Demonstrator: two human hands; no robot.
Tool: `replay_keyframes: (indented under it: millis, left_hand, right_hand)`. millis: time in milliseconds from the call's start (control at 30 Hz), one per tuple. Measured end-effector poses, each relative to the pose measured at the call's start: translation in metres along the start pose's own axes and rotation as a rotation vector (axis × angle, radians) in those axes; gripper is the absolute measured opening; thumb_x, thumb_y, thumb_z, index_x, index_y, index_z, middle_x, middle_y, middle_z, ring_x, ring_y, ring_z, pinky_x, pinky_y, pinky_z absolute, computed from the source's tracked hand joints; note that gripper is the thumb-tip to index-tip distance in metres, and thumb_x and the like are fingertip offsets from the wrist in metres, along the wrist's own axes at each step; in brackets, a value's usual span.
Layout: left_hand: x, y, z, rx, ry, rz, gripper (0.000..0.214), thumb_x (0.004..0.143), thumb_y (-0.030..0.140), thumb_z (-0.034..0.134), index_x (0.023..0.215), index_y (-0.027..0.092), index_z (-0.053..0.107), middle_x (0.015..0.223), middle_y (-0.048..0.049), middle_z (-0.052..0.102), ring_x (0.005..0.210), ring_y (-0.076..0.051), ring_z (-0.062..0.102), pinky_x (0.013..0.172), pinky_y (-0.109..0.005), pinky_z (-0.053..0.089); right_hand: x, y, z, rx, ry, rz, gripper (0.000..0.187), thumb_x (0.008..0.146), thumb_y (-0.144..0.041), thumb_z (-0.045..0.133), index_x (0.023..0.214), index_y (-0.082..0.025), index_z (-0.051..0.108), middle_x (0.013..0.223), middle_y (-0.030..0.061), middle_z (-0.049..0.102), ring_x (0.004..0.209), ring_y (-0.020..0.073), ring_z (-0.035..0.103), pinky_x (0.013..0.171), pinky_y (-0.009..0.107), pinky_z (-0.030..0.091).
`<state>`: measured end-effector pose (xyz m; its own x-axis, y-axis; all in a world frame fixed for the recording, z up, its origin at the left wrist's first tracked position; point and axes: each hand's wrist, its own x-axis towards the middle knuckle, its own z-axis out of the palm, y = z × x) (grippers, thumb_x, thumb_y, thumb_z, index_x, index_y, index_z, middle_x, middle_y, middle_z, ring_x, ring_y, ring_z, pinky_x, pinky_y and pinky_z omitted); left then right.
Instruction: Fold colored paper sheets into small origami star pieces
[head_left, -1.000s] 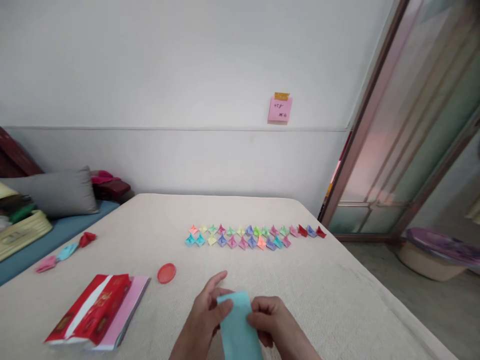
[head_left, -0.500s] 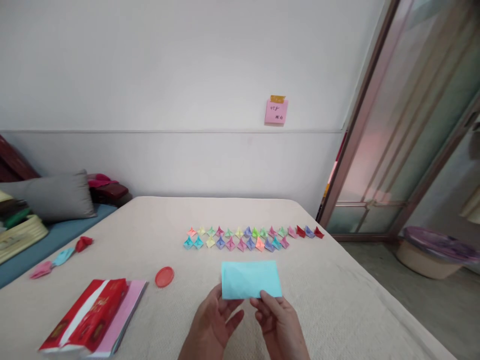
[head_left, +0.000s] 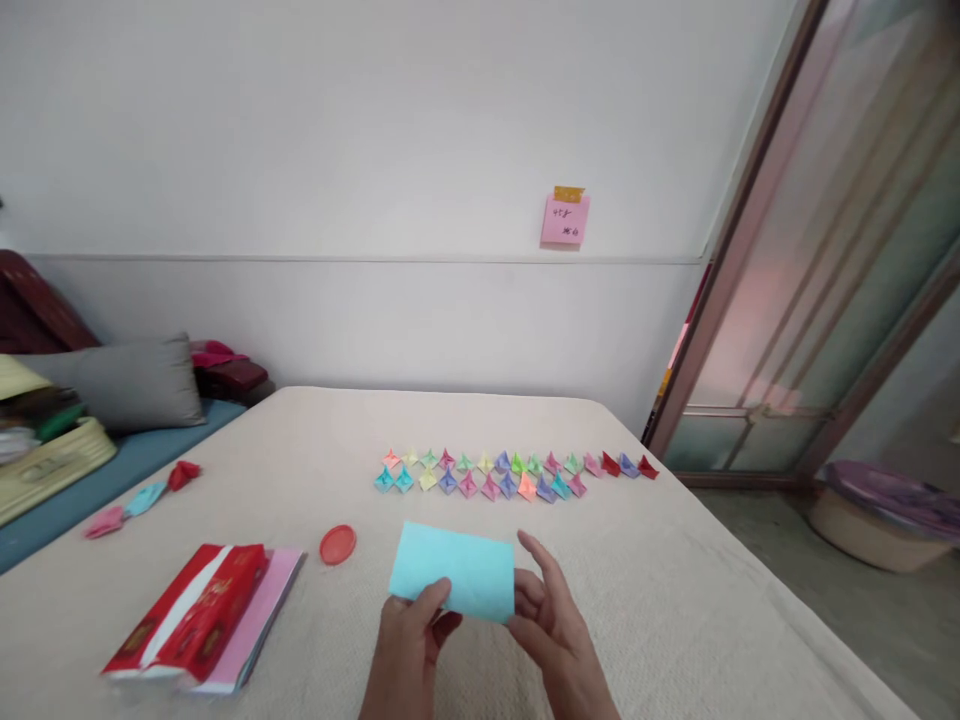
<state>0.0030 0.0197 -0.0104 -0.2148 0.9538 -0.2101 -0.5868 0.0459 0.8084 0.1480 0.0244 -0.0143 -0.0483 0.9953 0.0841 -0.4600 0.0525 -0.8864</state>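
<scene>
A light blue folded sheet of paper (head_left: 465, 568) is held up over the table, tilted down to the right. My left hand (head_left: 411, 630) pinches its lower left part, thumb on the front and fingers behind. Beside the paper's right edge is my right hand (head_left: 553, 620), its index finger raised and the thumb apart from it. The thumb tip is at the lower right corner; whether it touches cannot be made out. Beyond the hands, small folded paper boats (head_left: 467, 483) in many colours stand in two rows.
A red plastic packet (head_left: 199, 610) lies on pink paper sheets (head_left: 259, 620) at the left, near a red round lid (head_left: 337, 544). Bow-shaped folded papers (head_left: 145, 498) lie at the table's left edge. A pink note (head_left: 565, 221) is taped to the wall.
The paper has moved left and tilted. My left thumb is now on its front, while my right hand has loosened from its lower edge and spread its fingers. The view has shifted slightly.
</scene>
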Motion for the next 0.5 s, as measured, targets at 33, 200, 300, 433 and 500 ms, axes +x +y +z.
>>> replay_keyframes:
  millis: [33, 200, 300, 433, 500]
  left_hand:
    - [0.0, 0.003, 0.0, -0.006, -0.021, -0.017, 0.012, 0.059, 0.023, 0.077, 0.065, 0.017, 0.068, 0.079, -0.0056, 0.067, 0.078, -0.021, 0.063, 0.07, -0.032, 0.051]
    - [-0.004, 0.018, 0.004, 0.005, -0.108, -0.087, 0.007, 0.066, 0.022, 0.07, 0.069, 0.017, 0.066, 0.07, -0.0005, 0.064, 0.071, -0.018, 0.059, 0.067, -0.032, 0.049]
    - [-0.006, 0.024, 0.007, 0.062, -0.138, -0.106, 0.007, 0.064, 0.02, 0.069, 0.065, 0.016, 0.064, 0.063, 0.0008, 0.061, 0.065, -0.016, 0.055, 0.064, -0.029, 0.047]
    - [-0.005, 0.024, 0.007, 0.194, -0.159, -0.111, 0.01, 0.063, 0.022, 0.07, 0.063, 0.014, 0.064, 0.061, 0.0, 0.061, 0.062, -0.016, 0.054, 0.064, -0.029, 0.046]
    - [-0.003, 0.022, 0.006, 0.254, -0.173, -0.099, 0.014, 0.062, 0.025, 0.072, 0.064, 0.013, 0.066, 0.059, -0.0013, 0.062, 0.062, -0.018, 0.056, 0.064, -0.029, 0.046]
  right_hand:
    - [0.001, 0.0, -0.004, -0.016, -0.057, -0.004, 0.068, 0.065, -0.012, 0.059, 0.128, -0.032, 0.047, 0.101, 0.0042, 0.067, 0.085, 0.0206, 0.061, 0.074, 0.033, 0.045]
    - [0.006, -0.002, -0.021, -0.211, -0.239, 0.036, 0.048, 0.059, -0.007, 0.058, 0.1, -0.03, 0.071, 0.103, 0.0023, 0.066, 0.086, 0.0206, 0.059, 0.075, 0.031, 0.044]
    - [0.007, -0.009, -0.023, -0.274, -0.208, 0.045, 0.024, 0.067, -0.016, 0.066, 0.087, -0.027, 0.075, 0.088, 0.003, 0.068, 0.078, 0.0197, 0.058, 0.067, 0.029, 0.044]
    - [0.008, -0.011, -0.021, -0.248, -0.159, 0.028, 0.005, 0.064, -0.021, 0.071, 0.066, -0.022, 0.075, 0.073, 0.0031, 0.065, 0.065, 0.0177, 0.055, 0.057, 0.026, 0.039]
    - [0.009, -0.008, -0.021, -0.246, -0.153, 0.036, 0.003, 0.062, -0.022, 0.072, 0.062, -0.02, 0.075, 0.072, 0.0039, 0.064, 0.064, 0.0178, 0.054, 0.055, 0.026, 0.037]
